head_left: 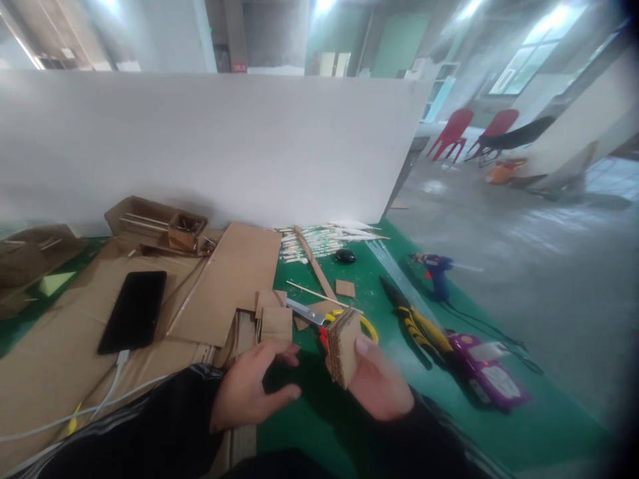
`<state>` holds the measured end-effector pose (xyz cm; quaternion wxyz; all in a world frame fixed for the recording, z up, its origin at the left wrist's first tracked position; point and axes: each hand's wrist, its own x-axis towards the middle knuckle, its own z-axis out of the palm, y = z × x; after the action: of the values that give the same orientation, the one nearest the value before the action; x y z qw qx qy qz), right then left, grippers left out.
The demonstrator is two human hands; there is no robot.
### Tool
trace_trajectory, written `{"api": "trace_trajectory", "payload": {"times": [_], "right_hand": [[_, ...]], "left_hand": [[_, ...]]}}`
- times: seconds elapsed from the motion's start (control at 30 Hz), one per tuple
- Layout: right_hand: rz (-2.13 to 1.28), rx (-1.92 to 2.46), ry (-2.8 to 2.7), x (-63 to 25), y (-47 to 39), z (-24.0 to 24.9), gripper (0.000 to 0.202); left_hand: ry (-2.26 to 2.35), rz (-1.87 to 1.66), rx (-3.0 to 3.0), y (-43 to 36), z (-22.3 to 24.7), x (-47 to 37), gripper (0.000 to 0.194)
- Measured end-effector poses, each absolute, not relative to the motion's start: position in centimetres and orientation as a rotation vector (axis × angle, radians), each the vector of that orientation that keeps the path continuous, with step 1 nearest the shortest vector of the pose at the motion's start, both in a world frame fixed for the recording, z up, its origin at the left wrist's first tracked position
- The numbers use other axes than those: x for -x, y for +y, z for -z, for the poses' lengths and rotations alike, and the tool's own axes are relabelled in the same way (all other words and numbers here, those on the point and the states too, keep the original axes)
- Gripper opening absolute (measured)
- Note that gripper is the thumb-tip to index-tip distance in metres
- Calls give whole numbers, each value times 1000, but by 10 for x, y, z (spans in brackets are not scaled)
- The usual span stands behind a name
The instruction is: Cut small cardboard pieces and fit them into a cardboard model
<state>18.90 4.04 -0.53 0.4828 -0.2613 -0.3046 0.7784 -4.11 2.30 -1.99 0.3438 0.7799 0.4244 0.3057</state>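
Head view: box [134, 235] holds sticks [144, 224], right fingers [370, 350] grip cardboard stack [345, 349], left fingers [276, 347] spread

No text is legible; the small red sign [239, 67] is too blurred

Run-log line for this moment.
right hand: holds cardboard stack | left hand: open | scissors: partly hidden behind stack

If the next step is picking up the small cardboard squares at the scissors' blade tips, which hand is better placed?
Probably the left hand: it is open, seems to hold nothing, and is close to the squares. The right hand is gripping a cardboard stack.
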Motion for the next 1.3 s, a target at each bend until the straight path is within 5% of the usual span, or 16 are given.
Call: {"api": "trace_trajectory", "payload": {"times": [0.17,0.37,0.63,1.3], "right_hand": [[-1913,749,-622,-180,39,1,38],[-1831,977,-383,-155,31,3,28],[-1731,990,-542,-138,28,12,27],[-1717,1040,-665,-140,26,16,32]], "left_hand": [[1101,-764,-2013,24,18,41,38],[1081,-825,-1831,26,24,41,61],[993,-777,-1585,40,24,39,30],[929,-737,-1557,50,23,45,33]]}}
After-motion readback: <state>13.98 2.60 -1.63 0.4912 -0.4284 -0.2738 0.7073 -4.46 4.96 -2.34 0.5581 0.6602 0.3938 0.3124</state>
